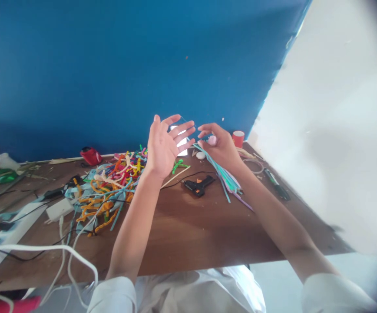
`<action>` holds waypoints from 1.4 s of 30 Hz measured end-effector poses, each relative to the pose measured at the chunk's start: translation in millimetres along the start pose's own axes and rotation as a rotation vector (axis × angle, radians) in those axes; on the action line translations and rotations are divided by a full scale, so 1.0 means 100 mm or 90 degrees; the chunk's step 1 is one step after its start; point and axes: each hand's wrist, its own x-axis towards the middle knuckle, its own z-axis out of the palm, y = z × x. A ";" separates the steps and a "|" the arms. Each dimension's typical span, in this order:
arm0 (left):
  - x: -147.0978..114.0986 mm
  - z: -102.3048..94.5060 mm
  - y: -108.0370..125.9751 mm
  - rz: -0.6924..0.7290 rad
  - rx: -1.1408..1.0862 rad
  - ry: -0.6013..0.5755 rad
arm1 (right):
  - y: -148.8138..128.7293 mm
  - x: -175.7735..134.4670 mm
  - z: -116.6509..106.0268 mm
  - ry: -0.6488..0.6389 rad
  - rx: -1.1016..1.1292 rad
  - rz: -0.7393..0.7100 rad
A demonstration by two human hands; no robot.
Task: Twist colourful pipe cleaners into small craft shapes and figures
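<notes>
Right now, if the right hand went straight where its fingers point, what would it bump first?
The right hand would probably bump the left hand first, though depth is unclear.

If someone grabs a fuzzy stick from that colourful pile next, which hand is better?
Probably the left hand: it's open and nearer the colourful pile, which lies on that side. The right hand is farther over, curled by a pink thing.
</notes>
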 end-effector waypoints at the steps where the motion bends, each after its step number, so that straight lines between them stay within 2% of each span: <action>1: 0.01 -0.01 0.00 -0.001 -0.002 0.003 | -0.02 0.00 -0.01 -0.011 0.006 -0.002; 6: 0.01 0.01 0.00 -0.006 0.011 0.024 | -0.13 0.00 -0.02 -0.090 0.028 0.085; 15: -0.05 0.11 -0.06 0.029 0.077 -0.002 | -0.06 -0.03 0.07 -0.063 0.073 0.110; 21: -0.07 0.14 -0.02 0.019 0.068 -0.006 | 0.00 -0.05 0.14 -0.033 -0.007 0.066; 26: -0.04 0.04 0.03 0.033 0.068 0.014 | 0.06 -0.04 0.11 -0.038 0.002 0.069; 29: -0.02 -0.02 0.03 0.035 0.046 0.008 | 0.07 -0.03 0.08 -0.014 -0.011 0.030; 32: 0.00 -0.05 0.02 0.025 0.040 0.004 | 0.04 -0.03 0.04 0.026 0.002 -0.014; 35: 0.00 -0.05 0.02 0.010 0.045 0.001 | 0.00 -0.02 0.00 0.054 -0.002 -0.009; 42: 0.01 -0.03 0.00 -0.017 0.071 -0.014 | -0.08 -0.01 -0.01 0.051 -0.038 -0.079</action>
